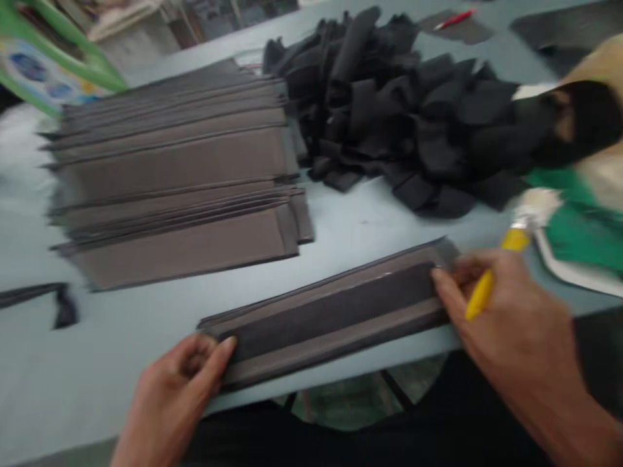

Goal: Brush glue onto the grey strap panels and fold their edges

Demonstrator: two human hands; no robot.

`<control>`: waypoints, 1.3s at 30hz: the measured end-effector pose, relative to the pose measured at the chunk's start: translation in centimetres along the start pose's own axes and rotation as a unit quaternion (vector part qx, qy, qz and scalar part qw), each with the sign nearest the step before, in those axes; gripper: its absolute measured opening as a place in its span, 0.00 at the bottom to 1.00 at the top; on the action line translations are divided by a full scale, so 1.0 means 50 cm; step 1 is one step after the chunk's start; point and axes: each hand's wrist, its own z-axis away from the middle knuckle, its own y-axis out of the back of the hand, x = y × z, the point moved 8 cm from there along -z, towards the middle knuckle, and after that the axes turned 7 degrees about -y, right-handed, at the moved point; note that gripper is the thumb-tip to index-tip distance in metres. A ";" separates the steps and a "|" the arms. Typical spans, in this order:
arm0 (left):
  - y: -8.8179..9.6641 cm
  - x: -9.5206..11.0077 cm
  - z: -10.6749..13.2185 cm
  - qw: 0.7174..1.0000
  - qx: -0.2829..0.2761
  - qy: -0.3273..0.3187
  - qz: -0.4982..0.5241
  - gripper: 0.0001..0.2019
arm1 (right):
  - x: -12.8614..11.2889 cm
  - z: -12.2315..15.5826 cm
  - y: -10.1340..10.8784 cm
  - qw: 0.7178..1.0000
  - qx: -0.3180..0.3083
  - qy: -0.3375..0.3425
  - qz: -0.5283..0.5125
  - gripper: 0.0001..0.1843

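On the far left of the desk (pixel 121 337), I have a green jug (pixel 100 74) at the back and, nearer, a thin dark strip (pixel 65 308) with a bent end. Next to these, a stack of grey-brown panels (pixel 180 165) lies fanned out in overlapping rows. In front of it, the left hand (pixel 178 389) has its grip closed to a pinch on the left end of a layered panel (pixel 335 334), thumb on top. That panel slants along the near edge of the desk, a darker band (pixel 335 301) running down its middle; my feed is blurred, so I can't tell whether it rests flat or is slightly lifted. Behind it I see a loose heap of black strips (pixel 403 117), with a red pen (pixel 455 19) on a dark scrap (pixel 472 31) beyond. Further right, the right hand (pixel 516 324) pinches the panel's other end, its grip equally narrow, with a yellow-handled brush (pixel 516 240) tucked into the same hand, pale bristles pointing away. Green material (pixel 586 227) lies just beside the bristles, and a tan roll (pixel 594 68) sits at the right edge.
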 end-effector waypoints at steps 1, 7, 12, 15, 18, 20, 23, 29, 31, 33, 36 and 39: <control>0.012 -0.008 0.008 1.000 0.014 0.020 -0.006 0.29 | -0.002 0.000 -0.003 1.000 0.005 0.011 0.024 0.21; 0.013 0.021 0.011 0.999 0.031 0.012 -0.018 0.25 | -0.032 0.016 -0.010 0.985 0.016 0.137 0.107 0.16; 0.014 0.032 0.015 0.999 0.035 -0.006 -0.015 0.23 | -0.030 0.016 -0.012 0.976 0.012 0.198 0.090 0.14; 0.014 0.031 0.013 0.999 0.025 -0.010 -0.021 0.23 | -0.027 0.009 -0.019 0.982 -0.021 0.177 0.063 0.14; 0.016 0.035 0.011 0.999 0.016 -0.017 -0.026 0.23 | -0.028 0.005 -0.025 0.986 -0.041 0.152 0.045 0.14; 0.018 0.037 0.010 0.999 0.020 -0.021 -0.041 0.22 | -0.031 0.003 -0.024 0.987 -0.025 0.154 0.024 0.13; 0.024 0.039 0.008 0.996 0.045 -0.020 -0.076 0.20 | -0.024 -0.003 -0.031 0.988 -0.025 0.147 -0.027 0.10; 0.027 0.047 0.004 0.988 0.084 0.023 -0.124 0.10 | -0.004 -0.014 -0.051 0.989 -0.050 0.126 -0.058 0.07; 0.026 0.053 0.007 0.986 0.087 0.037 -0.137 0.07 | -0.005 -0.014 -0.053 0.988 -0.057 0.131 -0.057 0.07; 0.029 0.058 0.011 0.984 0.094 0.039 -0.146 0.06 | -0.006 -0.014 -0.055 0.988 -0.062 0.132 -0.049 0.08; 0.044 0.058 0.017 0.984 0.096 0.027 -0.147 0.06 | -0.008 -0.016 -0.057 0.989 -0.066 0.126 -0.037 0.09; 0.081 0.048 0.031 0.976 0.106 0.029 -0.186 0.13 | -0.013 -0.017 -0.057 0.990 -0.061 0.121 -0.037 0.10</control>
